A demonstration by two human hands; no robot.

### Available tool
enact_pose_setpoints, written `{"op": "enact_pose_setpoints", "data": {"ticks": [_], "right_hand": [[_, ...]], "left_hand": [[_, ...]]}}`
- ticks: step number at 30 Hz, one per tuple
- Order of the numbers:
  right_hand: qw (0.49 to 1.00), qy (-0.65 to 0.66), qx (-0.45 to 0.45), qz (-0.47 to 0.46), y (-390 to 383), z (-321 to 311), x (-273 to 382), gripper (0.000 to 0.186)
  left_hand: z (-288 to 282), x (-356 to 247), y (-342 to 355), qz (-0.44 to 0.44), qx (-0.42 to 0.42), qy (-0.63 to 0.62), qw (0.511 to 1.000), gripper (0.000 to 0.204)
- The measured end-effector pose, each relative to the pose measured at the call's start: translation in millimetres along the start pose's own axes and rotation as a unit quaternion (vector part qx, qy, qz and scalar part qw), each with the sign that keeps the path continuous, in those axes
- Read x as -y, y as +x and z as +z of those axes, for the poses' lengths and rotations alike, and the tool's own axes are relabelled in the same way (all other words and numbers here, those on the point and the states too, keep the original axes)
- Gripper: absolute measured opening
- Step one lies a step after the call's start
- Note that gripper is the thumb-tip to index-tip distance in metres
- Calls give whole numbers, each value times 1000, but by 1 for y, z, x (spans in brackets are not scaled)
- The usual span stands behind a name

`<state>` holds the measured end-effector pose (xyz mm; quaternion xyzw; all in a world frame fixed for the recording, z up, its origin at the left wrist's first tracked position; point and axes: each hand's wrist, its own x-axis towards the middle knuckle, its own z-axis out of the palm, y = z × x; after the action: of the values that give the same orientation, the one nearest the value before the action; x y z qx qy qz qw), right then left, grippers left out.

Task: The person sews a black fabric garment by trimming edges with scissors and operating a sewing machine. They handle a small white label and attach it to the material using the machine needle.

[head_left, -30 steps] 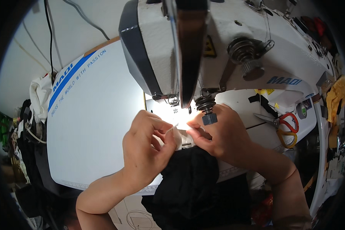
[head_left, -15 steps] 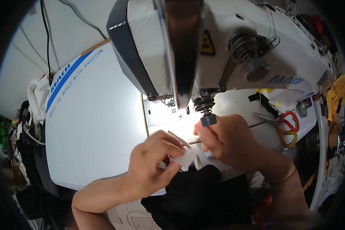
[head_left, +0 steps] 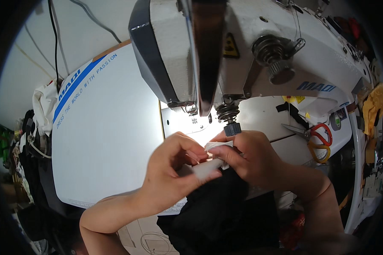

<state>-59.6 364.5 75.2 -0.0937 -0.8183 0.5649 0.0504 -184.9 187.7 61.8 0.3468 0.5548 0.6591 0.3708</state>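
A piece of white fabric point(head_left: 207, 169) is bunched between my left hand point(head_left: 168, 170) and my right hand point(head_left: 255, 159), both closed on it just in front of the sewing machine point(head_left: 159, 51). My right thumb lies over the upper part of the cloth, and my right fingertips are partly hidden. Black fabric point(head_left: 215, 216) hangs below my hands over the table's front edge. The brightly lit needle plate point(head_left: 178, 123) shows behind my fingers, under the machine head.
Scissors with red and yellow handles point(head_left: 319, 151) lie at the right beside a black strip point(head_left: 285, 109). The white extension table point(head_left: 98, 136) stretches left. Cables point(head_left: 55, 42) run down the wall. Yellow cloth point(head_left: 372, 102) and piled materials crowd both sides.
My hands have come together on the white fabric. Since half a second ago my left hand has moved up a little and my right fingers have moved left onto the cloth.
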Motion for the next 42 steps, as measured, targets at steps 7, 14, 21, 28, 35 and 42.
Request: {"op": "enact_pose_setpoints", "data": {"ticks": [7, 14, 21, 28, 35, 42], "right_hand": [[935, -273, -132, -185, -4, -3, -7, 18], [939, -323, -120, -21, 1, 4, 3, 26], [897, -404, -70, -167, 11, 3, -12, 20], [918, -349, -79, -171, 12, 1, -13, 13], [925, -291, -196, -145, 16, 10, -12, 8], [904, -386, -78, -169, 14, 7, -10, 15]], "left_hand": [[-9, 6, 1, 51, 53, 142, 987, 21], [-18, 6, 10, -19, -128, 109, 986, 15], [-19, 2, 17, 54, -156, 385, 908, 27], [-24, 3, 23, 191, -76, 477, 855, 30], [-20, 3, 24, 34, -150, 399, 904, 26], [-22, 6, 24, 93, -142, 385, 907, 23]]}}
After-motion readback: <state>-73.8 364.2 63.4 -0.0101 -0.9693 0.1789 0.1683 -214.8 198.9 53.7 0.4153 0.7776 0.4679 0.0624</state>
